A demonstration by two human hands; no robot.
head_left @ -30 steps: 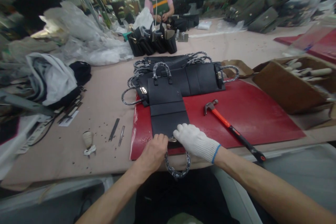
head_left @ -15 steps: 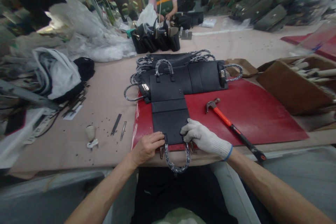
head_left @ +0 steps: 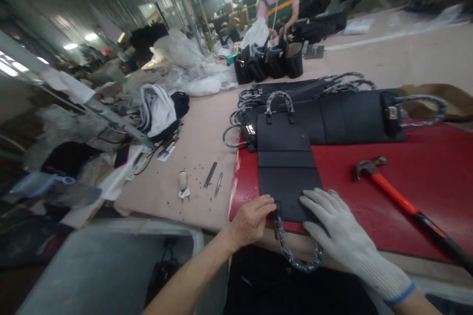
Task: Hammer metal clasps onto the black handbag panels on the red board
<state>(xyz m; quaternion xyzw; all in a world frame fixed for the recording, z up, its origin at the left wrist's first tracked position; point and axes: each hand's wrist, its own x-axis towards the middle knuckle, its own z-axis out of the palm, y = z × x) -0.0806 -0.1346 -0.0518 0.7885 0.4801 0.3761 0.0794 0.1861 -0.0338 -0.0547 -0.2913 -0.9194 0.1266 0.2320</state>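
Observation:
A black leather bag panel (head_left: 286, 177) lies flat in front of me, with a plastic-wrapped handle at each end. Its near handle (head_left: 297, 263) hangs over the table's front edge. My bare left hand (head_left: 251, 222) is closed on the panel's near left corner, fingers pressed together at the handle's base. Across the near right corner rests my gloved right hand (head_left: 338, 229), fingers stretched out and spread, covering the other handle base. Right of it, a claw hammer (head_left: 395, 194) with an orange and black handle lies on the red mat (head_left: 342, 177).
More black bag panels (head_left: 351, 115) with wrapped handles lie behind. To the left are an awl-like tool with a pale handle (head_left: 183, 180), a dark flat strip (head_left: 210, 174) and a metal rod (head_left: 219, 184). Across the table a person (head_left: 281, 7) works behind black bags (head_left: 268, 63).
My view has swung left, so everything sits further right. My right hand has gone from bent fingers at the corner to flat, spread fingers. My left hand stays at its corner.

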